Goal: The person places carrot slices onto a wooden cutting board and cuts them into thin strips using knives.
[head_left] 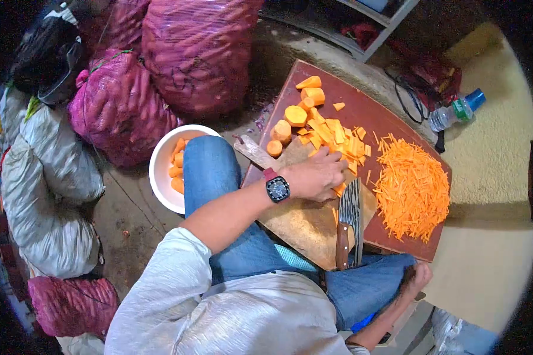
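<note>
My left hand (pixel 318 176), with a watch on its wrist, is over the wooden cutting board (pixel 302 228). Its fingers curl down on carrot slices (pixel 340 189), partly hidden beneath them. Just right of it is a knife (pixel 350 207) with a dark-marked blade and a brown handle, no hand on it. My right hand (pixel 419 278) is low at the right beside my knee, away from the board. Its fingers are curled, and whatever they may hold is hidden. Flat carrot pieces (pixel 337 135) lie beyond my left hand, and a heap of carrot shreds (pixel 411 189) lies to the right.
The board rests on a reddish-brown tabletop (pixel 361 100) with carrot chunks (pixel 295 116) at its far left. A white bowl (pixel 159 171) of carrots stands by my knee. Pink mesh sacks (pixel 198 53) and white sacks (pixel 47 201) line the left. A plastic bottle (pixel 450 117) lies at right.
</note>
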`<state>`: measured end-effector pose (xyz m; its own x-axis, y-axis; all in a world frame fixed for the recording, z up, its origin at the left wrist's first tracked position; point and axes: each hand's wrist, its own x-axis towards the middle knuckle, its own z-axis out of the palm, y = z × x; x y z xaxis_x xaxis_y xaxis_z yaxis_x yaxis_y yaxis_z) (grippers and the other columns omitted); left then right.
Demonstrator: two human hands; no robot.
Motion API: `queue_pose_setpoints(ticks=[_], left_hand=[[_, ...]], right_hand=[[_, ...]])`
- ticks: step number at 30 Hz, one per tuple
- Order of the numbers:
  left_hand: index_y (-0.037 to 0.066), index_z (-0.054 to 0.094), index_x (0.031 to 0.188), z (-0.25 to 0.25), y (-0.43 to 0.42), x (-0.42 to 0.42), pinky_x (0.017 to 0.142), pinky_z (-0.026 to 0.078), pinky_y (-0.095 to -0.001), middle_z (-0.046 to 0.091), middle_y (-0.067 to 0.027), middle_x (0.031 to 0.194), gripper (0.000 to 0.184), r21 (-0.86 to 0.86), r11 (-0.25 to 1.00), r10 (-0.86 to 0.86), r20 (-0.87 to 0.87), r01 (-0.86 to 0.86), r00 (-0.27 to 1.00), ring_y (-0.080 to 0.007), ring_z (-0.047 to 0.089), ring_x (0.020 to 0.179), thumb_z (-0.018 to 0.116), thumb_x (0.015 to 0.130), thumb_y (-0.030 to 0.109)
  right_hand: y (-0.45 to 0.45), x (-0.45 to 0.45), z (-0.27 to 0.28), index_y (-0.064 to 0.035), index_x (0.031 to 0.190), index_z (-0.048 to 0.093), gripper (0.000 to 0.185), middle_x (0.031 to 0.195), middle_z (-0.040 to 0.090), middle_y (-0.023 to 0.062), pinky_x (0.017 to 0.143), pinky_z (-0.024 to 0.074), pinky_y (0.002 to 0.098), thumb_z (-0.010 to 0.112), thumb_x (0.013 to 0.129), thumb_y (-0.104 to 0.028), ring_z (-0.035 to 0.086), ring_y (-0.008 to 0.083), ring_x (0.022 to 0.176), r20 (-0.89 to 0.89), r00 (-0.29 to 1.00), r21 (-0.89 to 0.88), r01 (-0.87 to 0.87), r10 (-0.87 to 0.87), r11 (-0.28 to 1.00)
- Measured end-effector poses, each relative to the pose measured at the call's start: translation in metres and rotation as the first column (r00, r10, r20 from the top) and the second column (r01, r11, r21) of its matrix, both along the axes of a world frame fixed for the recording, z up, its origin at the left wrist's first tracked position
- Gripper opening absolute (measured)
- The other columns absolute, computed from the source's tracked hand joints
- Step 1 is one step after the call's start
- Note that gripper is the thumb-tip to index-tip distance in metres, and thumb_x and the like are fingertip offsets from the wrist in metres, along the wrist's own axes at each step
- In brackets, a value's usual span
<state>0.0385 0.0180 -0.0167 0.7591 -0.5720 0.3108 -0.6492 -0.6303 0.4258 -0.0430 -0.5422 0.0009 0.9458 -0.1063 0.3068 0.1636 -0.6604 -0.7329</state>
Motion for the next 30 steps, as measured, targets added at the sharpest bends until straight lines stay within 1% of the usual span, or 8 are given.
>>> queue_pose_setpoints(ticks=[4,5,9,12,22,25,28,30], left_hand=[[0.003,0.078,0.103,0.009,0.001,-0.002,0.105,0.046,-0.0507,0.066,-0.0140,0.124,0.033,0.058,0.998,0.005,-0.028,-0.003,1.000,-0.0324,0.059,0.122,0.083,0.086,0.031],[0.003,0.078,0.102,0.005,0.000,-0.001,0.104,0.047,-0.0502,0.067,-0.0146,0.124,0.032,0.044,0.999,0.005,-0.014,-0.004,1.000,-0.0325,0.060,0.122,0.082,0.086,0.031],[0.003,0.079,0.087,0.002,-0.002,-0.004,0.100,0.049,-0.0495,0.071,-0.0139,0.114,0.024,-0.028,0.998,0.055,0.138,-0.052,0.989,-0.0335,0.062,0.120,0.083,0.079,0.025],[0.002,0.078,0.096,0.003,-0.003,-0.003,0.103,0.048,-0.0491,0.069,-0.0145,0.122,0.030,0.079,0.996,0.036,0.042,-0.039,0.998,-0.0324,0.061,0.121,0.080,0.086,0.030],[0.000,0.076,0.095,-0.002,-0.003,-0.005,0.100,0.048,-0.0493,0.068,-0.0166,0.120,0.021,0.001,1.000,0.024,0.055,-0.024,0.998,-0.0331,0.061,0.118,0.066,0.091,0.018],[0.000,0.076,0.103,0.000,-0.004,-0.006,0.102,0.047,-0.0495,0.067,-0.0171,0.121,0.023,0.029,0.999,0.016,0.067,-0.018,0.998,-0.0333,0.061,0.118,0.066,0.092,0.018],[0.001,0.077,0.106,0.002,-0.005,-0.006,0.104,0.046,-0.0488,0.066,-0.0156,0.123,0.024,0.084,0.996,0.006,0.046,-0.010,0.999,-0.0319,0.059,0.120,0.072,0.091,0.020],[0.002,0.077,0.105,-0.006,-0.006,-0.005,0.104,0.046,-0.0485,0.065,-0.0141,0.123,0.030,0.036,0.998,0.050,0.120,-0.055,0.992,-0.0312,0.059,0.121,0.080,0.087,0.025]], right_hand=[[0.029,-0.004,0.032,-0.0039,0.095,0.067,0.028,0.077,0.060,-0.0012,0.051,0.0423,0.0266,0.066,0.108,-0.029,0.050,0.0089,0.056,-0.237,0.963,0.374,0.213,-0.129,0.903],[-0.010,-0.001,0.016,-0.0018,0.135,0.068,0.054,0.110,0.072,0.0081,0.061,0.0541,0.0257,0.060,0.112,-0.050,0.070,0.0177,0.075,-0.257,0.964,0.360,0.165,-0.072,0.918],[0.012,0.005,0.017,-0.0001,0.166,0.045,0.092,0.161,0.054,0.0215,0.100,0.0606,0.0389,0.036,0.112,-0.074,0.068,0.0337,0.130,-0.128,0.987,0.580,0.154,-0.098,0.800],[0.007,0.022,0.005,-0.0057,0.166,0.046,0.091,0.158,0.052,0.0229,0.121,0.0452,0.0540,0.040,0.110,-0.077,0.054,0.0383,0.144,-0.103,0.979,0.736,0.193,-0.174,0.649],[-0.002,0.024,-0.011,-0.0031,0.166,0.033,0.069,0.167,0.039,0.0239,0.103,0.0622,0.0498,0.063,0.107,-0.022,0.063,0.0355,0.135,0.008,0.963,0.654,0.198,-0.269,0.730],[-0.034,0.028,-0.020,-0.0039,0.156,0.039,0.066,0.146,0.055,0.0214,0.071,0.0622,0.0248,0.072,0.099,-0.008,0.072,0.0248,0.110,-0.054,0.976,0.525,0.206,-0.209,0.826],[-0.027,0.032,-0.028,-0.0025,0.149,0.047,0.056,0.134,0.061,0.0170,0.056,0.0559,0.0186,0.072,0.100,-0.003,0.072,0.0165,0.093,0.165,0.985,0.266,0.007,-0.052,0.964],[-0.012,0.029,-0.018,-0.0008,0.138,0.057,0.039,0.125,0.065,0.0125,0.059,0.0556,0.0189,0.072,0.103,-0.005,0.069,0.0152,0.087,0.045,0.987,0.560,0.101,-0.152,0.822]])
